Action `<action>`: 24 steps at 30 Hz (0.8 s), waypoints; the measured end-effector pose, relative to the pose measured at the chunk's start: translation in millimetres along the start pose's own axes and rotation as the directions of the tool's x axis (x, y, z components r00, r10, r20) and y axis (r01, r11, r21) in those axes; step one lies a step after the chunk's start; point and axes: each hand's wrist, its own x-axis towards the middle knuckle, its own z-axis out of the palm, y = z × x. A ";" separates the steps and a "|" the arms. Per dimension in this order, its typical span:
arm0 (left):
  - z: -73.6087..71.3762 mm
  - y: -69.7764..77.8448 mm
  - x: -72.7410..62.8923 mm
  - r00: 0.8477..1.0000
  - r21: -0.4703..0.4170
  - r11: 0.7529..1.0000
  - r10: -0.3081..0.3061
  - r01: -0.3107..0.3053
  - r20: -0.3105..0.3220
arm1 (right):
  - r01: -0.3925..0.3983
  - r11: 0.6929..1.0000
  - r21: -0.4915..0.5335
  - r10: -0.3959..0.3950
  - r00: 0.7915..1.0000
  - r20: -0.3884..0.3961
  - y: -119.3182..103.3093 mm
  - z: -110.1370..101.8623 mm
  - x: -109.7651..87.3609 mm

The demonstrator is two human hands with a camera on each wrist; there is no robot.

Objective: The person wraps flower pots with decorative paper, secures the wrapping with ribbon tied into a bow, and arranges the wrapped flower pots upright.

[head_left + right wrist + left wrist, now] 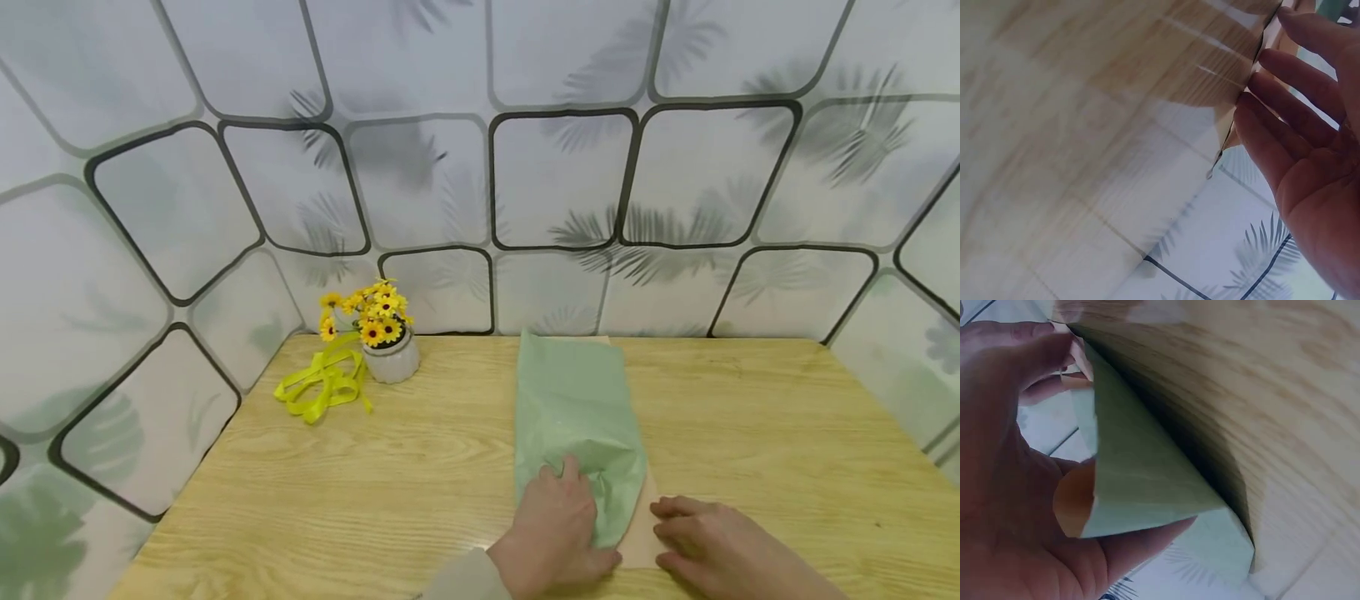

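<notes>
A long sheet of pale green paper (573, 387) lies on the table, its lower part puckered and raised. Peach paper (640, 537) shows from beneath its lower right edge. My left hand (551, 521) presses on the lower part of the green paper, fingers spread over it and thumb pointing right onto the peach paper. In the left wrist view the green paper (1141, 469) bends up from the table beside that hand. My right hand (723, 546) rests its fingertips along the peach paper's right edge; the right wrist view shows these fingers (1279, 134) nearly straight against the tabletop.
At the back left stands a small white pot (392, 358) of yellow flowers (382, 312). Beside it lies a loose heap of yellow ribbon (322, 383). The wood-grain table (360, 492) ends at a patterned wall (562, 183).
</notes>
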 end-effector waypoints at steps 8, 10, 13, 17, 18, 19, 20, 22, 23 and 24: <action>1.9 -10.9 -3.6 0.988 -0.127 0.989 0.052 -0.070 -0.142 | -0.022 0.999 0.041 0.020 0.999 0.048 -0.2 -2.2 2.0; -0.4 -16.5 -3.2 0.987 -0.210 0.975 0.046 -0.078 -0.153 | -0.043 0.998 0.038 0.041 0.997 0.064 -0.7 -3.0 2.8; -2.9 -25.7 -2.7 0.981 -0.319 0.943 0.033 -0.094 -0.191 | -0.071 0.997 0.039 0.067 0.994 0.089 -1.5 -4.6 4.1; -2.7 -36.7 -4.2 0.966 -0.374 0.922 0.001 -0.101 -0.260 | -0.088 0.995 0.048 0.082 0.990 0.110 -2.6 -6.2 6.0; -2.3 -39.0 -5.1 0.959 -0.380 0.919 -0.008 -0.105 -0.283 | -0.083 0.995 0.051 0.077 0.991 0.109 -2.6 -6.4 6.1; -2.2 -41.2 -6.2 0.950 -0.393 0.913 -0.018 -0.111 -0.311 | -0.080 0.995 0.054 0.074 0.991 0.108 -2.5 -6.7 6.1; -2.0 -43.1 -7.1 0.940 -0.407 0.906 -0.030 -0.118 -0.339 | -0.079 0.995 0.057 0.072 0.992 0.107 -2.4 -6.9 6.1; -1.5 -46.6 -9.3 0.914 -0.428 0.893 -0.050 -0.139 -0.402 | -0.071 0.995 0.063 0.064 0.993 0.103 -1.6 -7.0 6.0; -1.3 -48.3 -10.2 0.903 -0.441 0.884 -0.056 -0.153 -0.426 | -0.066 0.996 0.065 0.059 0.993 0.102 -1.2 -6.9 5.8; -1.3 -49.8 -11.4 0.894 -0.461 0.871 -0.061 -0.169 -0.444 | -0.061 0.996 0.064 0.054 0.993 0.100 -0.9 -6.8 5.4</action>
